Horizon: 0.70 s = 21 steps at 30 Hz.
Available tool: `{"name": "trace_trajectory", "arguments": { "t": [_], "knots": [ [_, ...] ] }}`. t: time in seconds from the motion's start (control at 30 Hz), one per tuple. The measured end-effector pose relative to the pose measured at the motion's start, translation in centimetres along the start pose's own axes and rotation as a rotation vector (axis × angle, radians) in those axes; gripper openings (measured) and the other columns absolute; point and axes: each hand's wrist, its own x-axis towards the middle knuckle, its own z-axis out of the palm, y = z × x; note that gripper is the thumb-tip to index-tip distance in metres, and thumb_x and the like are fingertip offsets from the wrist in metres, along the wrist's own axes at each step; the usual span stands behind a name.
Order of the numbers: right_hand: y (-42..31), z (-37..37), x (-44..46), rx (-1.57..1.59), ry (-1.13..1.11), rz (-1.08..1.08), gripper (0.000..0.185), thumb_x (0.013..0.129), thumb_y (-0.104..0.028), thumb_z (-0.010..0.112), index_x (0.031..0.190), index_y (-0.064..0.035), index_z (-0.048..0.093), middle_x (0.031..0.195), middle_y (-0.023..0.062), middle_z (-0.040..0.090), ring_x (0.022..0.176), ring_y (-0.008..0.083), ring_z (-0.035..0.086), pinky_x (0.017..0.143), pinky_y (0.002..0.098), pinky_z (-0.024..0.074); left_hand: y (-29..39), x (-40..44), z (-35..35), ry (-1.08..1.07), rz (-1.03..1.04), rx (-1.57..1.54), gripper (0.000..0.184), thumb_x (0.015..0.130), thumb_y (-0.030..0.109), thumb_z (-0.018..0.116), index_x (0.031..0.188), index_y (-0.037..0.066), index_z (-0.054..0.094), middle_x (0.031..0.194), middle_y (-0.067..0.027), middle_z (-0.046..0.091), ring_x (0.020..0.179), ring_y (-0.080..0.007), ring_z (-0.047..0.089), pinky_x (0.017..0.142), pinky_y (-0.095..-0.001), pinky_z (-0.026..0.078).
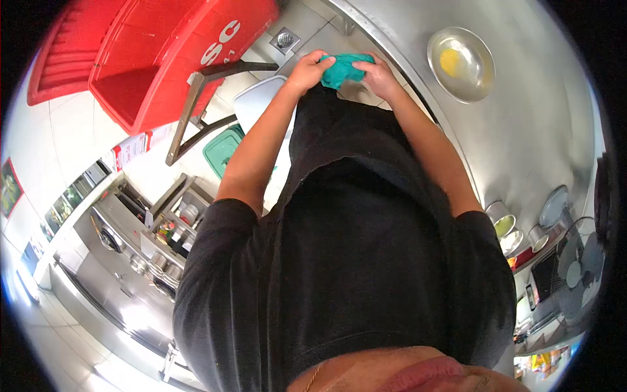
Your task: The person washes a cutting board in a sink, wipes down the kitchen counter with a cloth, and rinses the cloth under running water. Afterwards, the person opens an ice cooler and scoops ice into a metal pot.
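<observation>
A crumpled green cloth is held up between both hands, beside the edge of the steel counter. My left hand grips its left end, thumb pressed on top. At the cloth's right end, my right hand pinches it with thumb and fingers. On the counter to the right rests a round metal bowl with something yellow in it.
Red crates stand at the upper left beside a metal frame. Below them are a green lid and a white container. Metal pots and a fan are at the right.
</observation>
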Motion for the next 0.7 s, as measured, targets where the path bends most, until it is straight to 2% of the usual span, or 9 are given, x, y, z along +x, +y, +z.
{"name": "trace_trajectory", "arguments": {
  "t": [0.17, 0.2, 0.3, 0.33, 0.4, 0.5, 0.6, 0.7],
  "knots": [
    [1.7, -2.7, -0.7, -0.205, 0.122, 0.041, 0.048, 0.081, -0.015, 0.075, 0.12, 0.0019, 0.052, 0.11, 0.0104, 0.062, 0.099, 0.0209, 0.062, 0.088, 0.0341, 0.049, -3.2, 1.3, 1.2, 0.044, 0.027, 0.102, 0.027, 0.097, 0.025, 0.058, 0.099, 0.001, 0.067, 0.089, -0.0012, 0.066, 0.085, -0.011, 0.058, 0.08, -0.028, 0.047],
    [1.4, -2.5, -1.3, -0.211, 0.157, 0.088, 0.047, 0.081, -0.012, 0.075, 0.119, 0.0032, 0.053, 0.111, 0.0109, 0.063, 0.099, 0.0218, 0.062, 0.09, 0.0337, 0.048, -3.1, 1.4, 1.4, 0.061, 0.039, 0.15, 0.028, 0.096, 0.027, 0.057, 0.099, 0.001, 0.067, 0.088, -0.0044, 0.067, 0.086, -0.0121, 0.059, 0.082, -0.029, 0.047],
    [3.1, -5.5, -1.1, -0.239, 0.124, 0.048, 0.043, 0.081, -0.011, 0.074, 0.117, 0.0034, 0.056, 0.109, 0.0111, 0.064, 0.098, 0.0206, 0.062, 0.088, 0.033, 0.0487, -3.9, 2.4, 1.4, 0.107, 0.047, 0.292, 0.03, 0.096, 0.03, 0.056, 0.098, 0.002, 0.067, 0.088, -0.0064, 0.067, 0.084, -0.0151, 0.06, 0.081, -0.0312, 0.048],
    [2.6, -5.0, -1.8, -0.173, 0.154, 0.037, 0.035, 0.081, -0.01, 0.073, 0.111, 0.0026, 0.059, 0.102, 0.01, 0.066, 0.093, 0.0185, 0.063, 0.083, 0.0313, 0.0497, -5.7, 3.4, 0.9, 0.117, 0.033, 0.314, 0.03, 0.096, 0.031, 0.056, 0.098, 0.003, 0.067, 0.088, -0.0073, 0.067, 0.083, -0.0161, 0.06, 0.081, -0.0319, 0.048],
    [2.6, -5.7, -2.4, -0.219, 0.21, 0.079, 0.031, 0.081, -0.01, 0.073, 0.108, 0.0011, 0.062, 0.097, 0.0082, 0.067, 0.087, 0.0171, 0.063, 0.079, 0.03, 0.0494, -7.6, 5.2, -0.2, 0.12, 0.01, 0.364, 0.032, 0.096, 0.033, 0.056, 0.098, 0.004, 0.067, 0.089, -0.0089, 0.068, 0.081, -0.0181, 0.061, 0.08, -0.0334, 0.049],
    [2.8, -6.4, -2.8, -0.461, 0.319, 0.08, 0.025, 0.078, -0.011, 0.075, 0.098, -0.0012, 0.065, 0.085, 0.0046, 0.065, 0.076, 0.0148, 0.06, 0.073, 0.0279, 0.0475, -7.4, 6.1, -1.1, 0.012, -0.079, 0.372, 0.036, 0.095, 0.037, 0.055, 0.094, 0.003, 0.067, 0.085, -0.0108, 0.067, 0.078, -0.0193, 0.061, 0.079, -0.0348, 0.049],
    [3.8, -6.5, -3.2, -0.724, 0.414, 0.022, 0.023, 0.072, -0.01, 0.074, 0.091, -0.001, 0.065, 0.081, 0.0036, 0.063, 0.073, 0.0139, 0.057, 0.07, 0.0279, 0.0463, -7.5, 7.2, -0.5, -0.109, -0.024, 0.258, 0.037, 0.094, 0.039, 0.056, 0.09, 0.003, 0.066, 0.081, -0.0122, 0.065, 0.076, -0.0219, 0.061, 0.076, -0.0365, 0.05],
    [3.8, -6.8, -4.1, -0.986, 0.48, 0.068, 0.026, 0.072, -0.014, 0.077, 0.09, -0.001, 0.064, 0.076, 0.0068, 0.062, 0.071, 0.0157, 0.058, 0.067, 0.0299, 0.0472, -6.4, 8.2, -0.3, -0.274, 0.067, 0.382, 0.037, 0.094, 0.04, 0.057, 0.09, 0.004, 0.065, 0.081, -0.0114, 0.064, 0.08, -0.0253, 0.062, 0.074, -0.0381, 0.049]
  ]
}}
